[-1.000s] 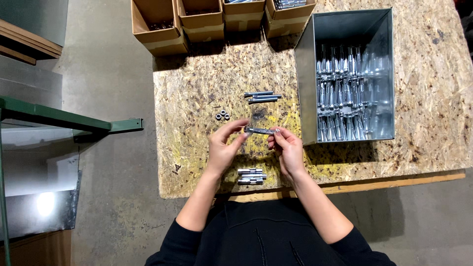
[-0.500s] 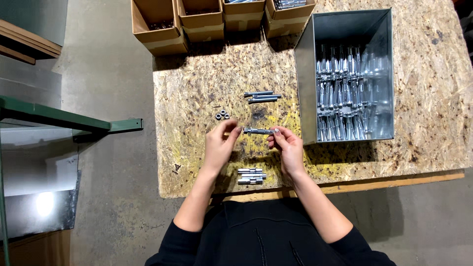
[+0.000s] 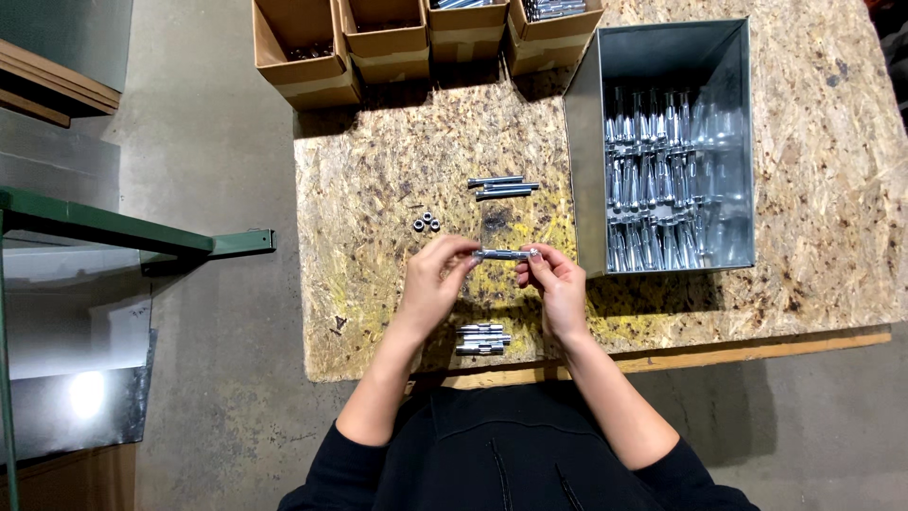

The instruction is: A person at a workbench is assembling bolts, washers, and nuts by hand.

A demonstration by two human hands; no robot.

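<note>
Above a chipboard counter point(image 3: 378, 189), a silver bolt point(image 3: 504, 254) is held level, pinched at its ends by the left hand point(image 3: 437, 279) and right hand point(image 3: 556, 284), near three loose nuts point(image 3: 426, 222).

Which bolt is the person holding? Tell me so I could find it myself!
Find the chipboard table and the big metal bin on it. Just left of the bin's near corner, the left hand and right hand pinch the ends of one silver bolt. It alone is lifted; the other loose bolts lie in little piles.
</note>
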